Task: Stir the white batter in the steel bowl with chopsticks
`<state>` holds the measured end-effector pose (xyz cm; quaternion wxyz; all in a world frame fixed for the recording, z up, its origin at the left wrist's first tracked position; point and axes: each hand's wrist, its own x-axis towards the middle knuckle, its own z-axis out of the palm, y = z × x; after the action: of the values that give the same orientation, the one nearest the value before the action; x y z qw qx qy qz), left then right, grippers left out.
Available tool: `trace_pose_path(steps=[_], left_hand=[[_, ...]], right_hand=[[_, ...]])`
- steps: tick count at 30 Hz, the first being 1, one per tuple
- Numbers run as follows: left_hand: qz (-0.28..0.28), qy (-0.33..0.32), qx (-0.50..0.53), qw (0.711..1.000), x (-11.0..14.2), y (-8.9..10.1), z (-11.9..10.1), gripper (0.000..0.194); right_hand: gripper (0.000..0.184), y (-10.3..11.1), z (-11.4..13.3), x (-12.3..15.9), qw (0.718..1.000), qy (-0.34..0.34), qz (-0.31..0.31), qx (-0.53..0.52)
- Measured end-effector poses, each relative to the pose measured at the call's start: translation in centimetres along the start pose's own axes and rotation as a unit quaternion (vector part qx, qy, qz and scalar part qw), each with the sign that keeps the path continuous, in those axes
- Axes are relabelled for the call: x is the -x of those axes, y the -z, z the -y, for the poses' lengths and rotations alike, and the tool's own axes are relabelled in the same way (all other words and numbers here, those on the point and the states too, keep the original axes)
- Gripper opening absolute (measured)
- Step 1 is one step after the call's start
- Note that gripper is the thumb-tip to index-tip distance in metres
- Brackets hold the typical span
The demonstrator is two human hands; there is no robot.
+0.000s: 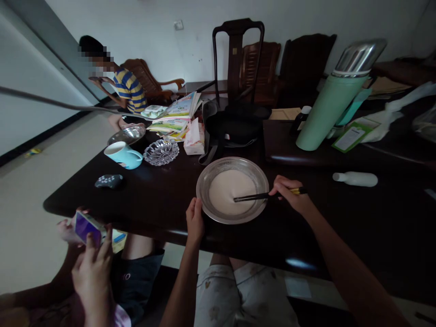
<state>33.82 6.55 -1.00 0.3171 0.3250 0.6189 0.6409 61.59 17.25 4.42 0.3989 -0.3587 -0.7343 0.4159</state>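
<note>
A round metal bowl (200, 190) stands on the dark table near its front edge, holding a pale, smooth batter (225, 186). With its fingers closed at the rim, my left hand (195, 220) grips the bowl's left side. My right hand (289, 193) is wrapped round a pair of black chopsticks (254, 197) with gold-coloured ends. Their tips dip into the batter near the middle of the bowl, and the sticks lie at a low slant over its right rim.
Behind the bowl are a tissue box (195, 143), a black bag (235, 125) and a glass dish (161, 151). A blue mug (122, 155) and game controller (109, 181) lie left; a green thermos (330, 104) and white bottle (356, 179) right. Someone beside me holds a handheld device (89, 228).
</note>
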Motion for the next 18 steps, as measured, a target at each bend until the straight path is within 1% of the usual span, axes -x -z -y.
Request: trace_pose_path(steps=[2,3,4,6,7,8,10,12,13,15,17,18], left_hand=[[0.0,-0.002,0.002,1.0,-0.02,0.03,0.06,0.044],[-0.001,-0.004,0.003,1.0,-0.04,0.05,0.08,0.044],[-0.003,-0.005,0.003,1.0,-0.05,0.06,0.1,0.044],[-0.004,-0.008,-0.001,1.0,-0.06,0.07,0.06,0.043],[-0.003,-0.009,-0.004,1.0,-0.06,0.07,0.01,0.043],[-0.001,-0.009,-0.006,1.0,-0.04,0.06,-0.06,0.043],[0.002,-0.01,-0.008,1.0,-0.01,0.04,-0.2,0.043],[0.001,-0.012,-0.007,1.0,0.0,0.03,-0.26,0.044],[-0.001,-0.013,-0.006,1.0,-0.01,0.05,-0.22,0.044],[-0.004,-0.012,-0.004,1.0,-0.06,0.1,-0.02,0.044],[-0.005,-0.009,0.003,1.0,-0.14,0.16,0.26,0.044],[-0.004,-0.007,0.007,1.0,-0.17,0.18,0.38,0.044]], right_hand=[[0.03,-0.15,0.02,-0.07,0.999,0.022,0.026,0.03],[0.026,-0.17,0.03,-0.12,0.998,0.027,0.02,0.047],[0.025,-0.12,0.01,-0.15,0.998,0.026,0.0,0.057],[0.033,0.12,-0.06,-0.15,0.998,0.01,-0.053,0.039],[0.039,0.25,-0.09,-0.12,0.998,0.001,-0.066,0.019],[0.043,0.34,-0.11,-0.1,0.998,-0.005,-0.064,0.0],[0.042,0.29,-0.06,-0.08,1.0,-0.001,-0.019,-0.009],[0.031,0.07,0.06,-0.16,0.999,0.016,0.023,0.024],[0.026,-0.01,0.11,-0.2,0.999,0.021,0.024,0.043],[0.026,0.04,0.12,-0.26,0.998,0.015,-0.018,0.056],[0.036,0.27,0.06,-0.21,0.997,-0.007,-0.063,0.032],[0.041,0.37,0.02,-0.17,0.998,-0.014,-0.066,0.016]])
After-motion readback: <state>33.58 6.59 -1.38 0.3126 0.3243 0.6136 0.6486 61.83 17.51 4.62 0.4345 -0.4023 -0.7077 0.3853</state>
